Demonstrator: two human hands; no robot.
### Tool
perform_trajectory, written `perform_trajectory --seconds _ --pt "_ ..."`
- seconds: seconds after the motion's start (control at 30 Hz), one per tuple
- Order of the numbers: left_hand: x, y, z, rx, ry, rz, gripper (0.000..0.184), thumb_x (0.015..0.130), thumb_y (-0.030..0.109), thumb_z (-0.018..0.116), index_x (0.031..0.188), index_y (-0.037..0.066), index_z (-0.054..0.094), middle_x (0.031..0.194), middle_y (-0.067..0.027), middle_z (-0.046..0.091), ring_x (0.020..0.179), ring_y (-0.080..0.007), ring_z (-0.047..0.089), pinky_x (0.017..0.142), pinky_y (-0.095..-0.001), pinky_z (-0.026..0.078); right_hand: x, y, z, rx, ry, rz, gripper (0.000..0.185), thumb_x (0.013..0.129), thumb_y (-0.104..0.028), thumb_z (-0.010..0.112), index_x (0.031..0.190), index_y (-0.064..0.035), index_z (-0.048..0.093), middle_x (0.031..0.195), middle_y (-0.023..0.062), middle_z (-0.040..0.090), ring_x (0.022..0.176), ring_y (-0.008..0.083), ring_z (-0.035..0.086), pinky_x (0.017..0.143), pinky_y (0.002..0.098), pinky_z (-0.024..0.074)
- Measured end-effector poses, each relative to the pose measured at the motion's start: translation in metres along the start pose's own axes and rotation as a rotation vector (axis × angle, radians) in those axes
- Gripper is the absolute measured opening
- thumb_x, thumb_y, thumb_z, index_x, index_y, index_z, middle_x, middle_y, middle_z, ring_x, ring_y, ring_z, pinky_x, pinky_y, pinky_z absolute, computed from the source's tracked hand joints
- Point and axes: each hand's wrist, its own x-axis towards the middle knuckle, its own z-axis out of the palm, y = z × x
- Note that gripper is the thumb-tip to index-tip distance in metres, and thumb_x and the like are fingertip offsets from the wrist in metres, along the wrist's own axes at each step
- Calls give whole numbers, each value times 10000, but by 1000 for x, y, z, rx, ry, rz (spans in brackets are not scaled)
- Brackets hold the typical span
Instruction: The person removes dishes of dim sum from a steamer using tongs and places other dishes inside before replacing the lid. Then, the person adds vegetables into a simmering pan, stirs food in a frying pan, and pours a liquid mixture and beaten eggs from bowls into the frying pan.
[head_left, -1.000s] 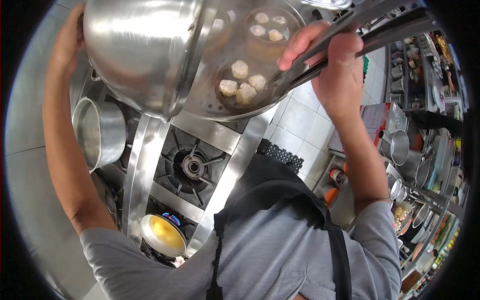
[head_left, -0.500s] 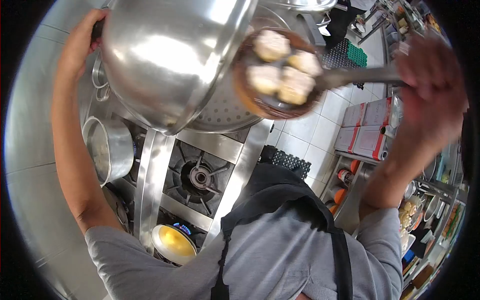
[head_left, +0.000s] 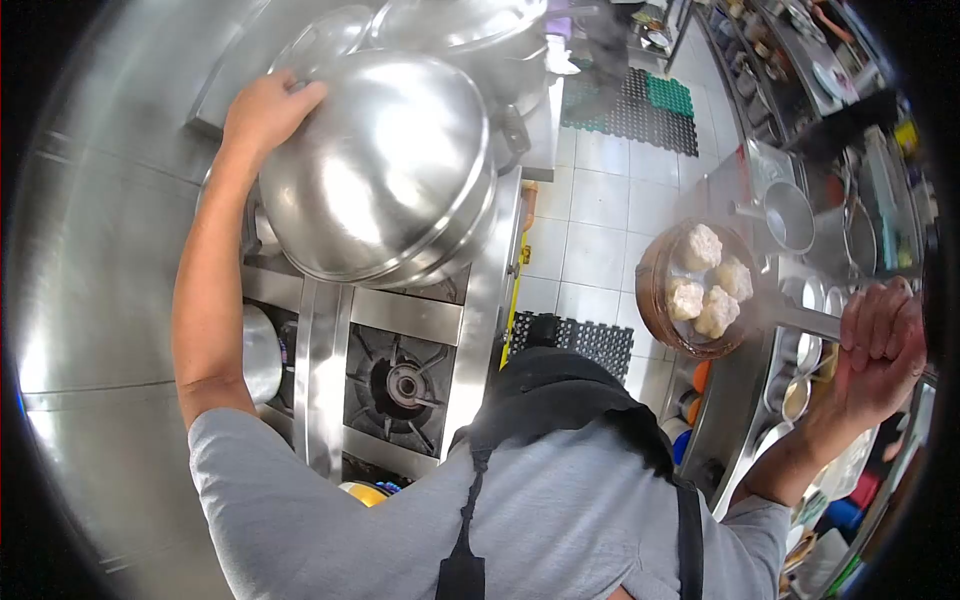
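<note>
A large domed steel lid (head_left: 375, 165) sits over the steamer pot (head_left: 455, 265) on the stove. My left hand (head_left: 268, 108) is at the top of the lid, its fingers curled where the lid's knob is, which they hide. Out to the right, my right hand (head_left: 880, 345) is closed around the grey handle of metal tongs (head_left: 805, 320). The tongs grip the edge of a round bamboo steamer basket (head_left: 655, 305), held up in the air. In the basket lie several pale dumplings (head_left: 717, 310), with steam around them.
A bare gas burner (head_left: 403, 385) is in front of the pot. A second pot (head_left: 262, 355) stands left, and a yellow-filled pan (head_left: 365, 493) is partly hidden by my sleeve. Black mats (head_left: 590, 335) lie on the tiled floor. A counter with bowls (head_left: 797, 397) runs along the right.
The lid has gone from raised and tilted down onto the pot. The basket of dumplings has swung right, away from the stove, with my right hand. My view has turned right.
</note>
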Motion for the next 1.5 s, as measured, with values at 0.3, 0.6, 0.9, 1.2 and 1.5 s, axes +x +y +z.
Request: perform_trajectory --seconds 0.3,0.6,0.9,1.2,1.5 --pt "-13 11 -1 96 -27 -63 597 787 549 606 1051 29 736 1020 -205 739 975 -360 695 878 -438 521 -91 -66 -54 -48 222 -29 383 1055 -349 514 765 -141 375 685 -19 344 515 78 290 521 240 292" --pt "-113 145 1 -219 77 546 519 924 421 697 1342 118 649 1436 -170 582 1347 -325 531 1110 -474 418 -126 -120 -59 -244 132 -67 465 1076 -514 445 785 -152 427 694 -33 394 508 53 338 523 223 370" --pt "-305 369 -4 -717 -199 1496 542 727 240 783 1248 134 677 1621 -194 338 1507 -407 318 1194 -530 317 -159 -160 -58 -260 27 -105 520 1059 -612 394 804 -160 423 703 -53 409 508 26 363 498 201 394" --pt "-351 442 -15 -449 -379 1901 368 729 138 738 1089 69 712 1573 -181 388 1512 -379 302 1201 -506 311 -221 -194 -66 -441 27 -137 558 1010 -685 381 828 -159 428 715 -54 436 498 32 391 485 193 423" --pt "-418 489 -18 -451 -525 2085 314 720 104 757 1029 60 725 1538 -149 443 1455 -358 389 1190 -479 320 -300 -224 -77 -460 265 -171 565 1001 -675 474 809 -145 430 712 -40 457 464 35 373 458 209 416"
